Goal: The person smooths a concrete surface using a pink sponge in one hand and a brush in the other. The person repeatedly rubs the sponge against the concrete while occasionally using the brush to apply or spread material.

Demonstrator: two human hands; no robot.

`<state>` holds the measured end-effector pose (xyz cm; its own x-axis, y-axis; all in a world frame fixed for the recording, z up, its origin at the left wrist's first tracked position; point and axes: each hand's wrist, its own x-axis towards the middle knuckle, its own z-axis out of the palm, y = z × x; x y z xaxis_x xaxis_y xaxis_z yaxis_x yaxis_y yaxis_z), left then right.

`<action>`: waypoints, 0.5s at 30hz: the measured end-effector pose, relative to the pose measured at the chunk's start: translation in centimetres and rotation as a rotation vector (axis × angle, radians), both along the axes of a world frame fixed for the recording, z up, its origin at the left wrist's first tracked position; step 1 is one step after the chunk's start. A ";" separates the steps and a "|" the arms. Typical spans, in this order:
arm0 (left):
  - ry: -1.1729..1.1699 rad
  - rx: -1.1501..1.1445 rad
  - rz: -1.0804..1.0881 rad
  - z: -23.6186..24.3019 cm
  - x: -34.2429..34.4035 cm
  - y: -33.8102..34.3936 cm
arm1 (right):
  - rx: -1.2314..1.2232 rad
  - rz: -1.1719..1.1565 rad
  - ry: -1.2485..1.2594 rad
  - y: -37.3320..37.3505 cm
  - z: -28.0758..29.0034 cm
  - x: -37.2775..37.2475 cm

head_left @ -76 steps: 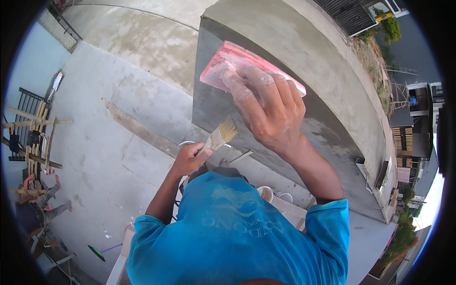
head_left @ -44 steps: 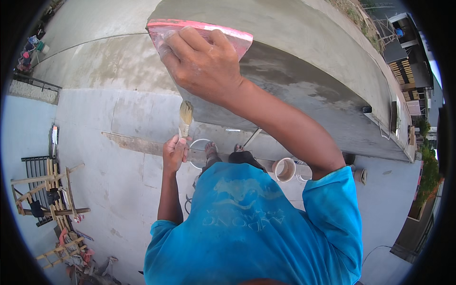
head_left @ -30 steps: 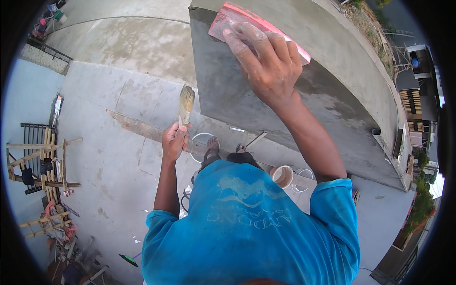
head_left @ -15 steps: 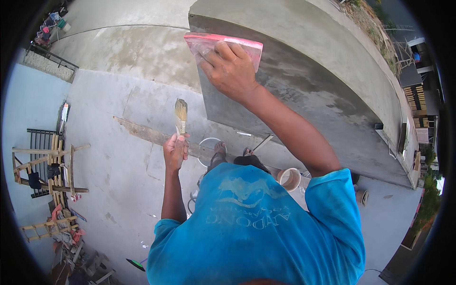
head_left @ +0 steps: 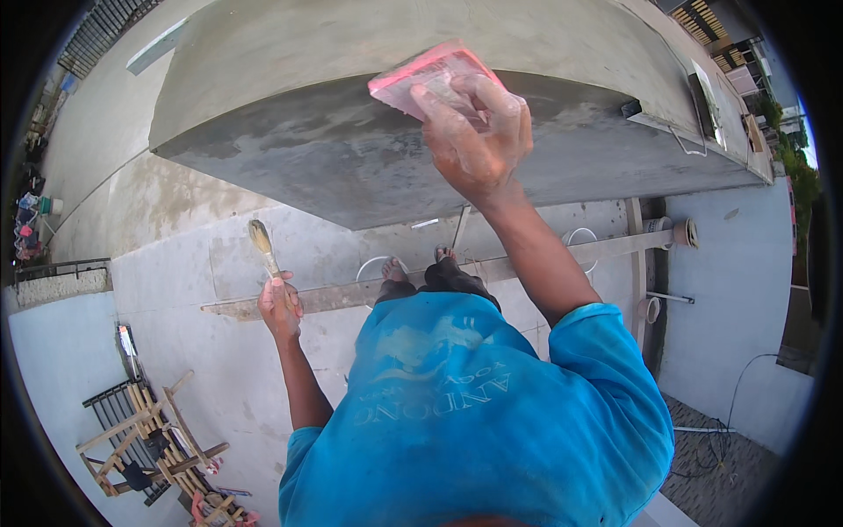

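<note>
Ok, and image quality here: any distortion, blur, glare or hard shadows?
Head view: edges bow, as along the concrete block, and the corners go black; same view: light looks soft, the block's side darker than its top; head view again: a small patch of sky glares at the right rim, and the right hand looks slightly smeared, the brush fairly clear.

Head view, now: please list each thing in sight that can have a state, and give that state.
Left hand, closed around the brush handle.
Brush, held, bristles pointing away from the wearer.
Right hand, gripping the float, whitened with powder or paste.
Float, held at the slab's edge; contact unclear.
Slab, grey, patchy, with darker areas.
Plank, lying lengthwise.
Shirt, worn, pale-marked.
</note>
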<state>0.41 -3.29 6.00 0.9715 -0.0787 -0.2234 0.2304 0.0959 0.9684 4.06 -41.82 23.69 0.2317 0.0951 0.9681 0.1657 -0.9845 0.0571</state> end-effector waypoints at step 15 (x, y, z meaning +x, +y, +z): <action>-0.024 0.112 0.042 1.8 2.1 1.4 | 0.256 0.017 -0.073 6.2 -2.3 1.9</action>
<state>2.49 -1.93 7.83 0.9786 -0.0137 -0.2052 0.2052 -0.0038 0.9787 5.99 -35.61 21.37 0.1604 -0.1514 0.9754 0.1867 -0.9657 -0.1806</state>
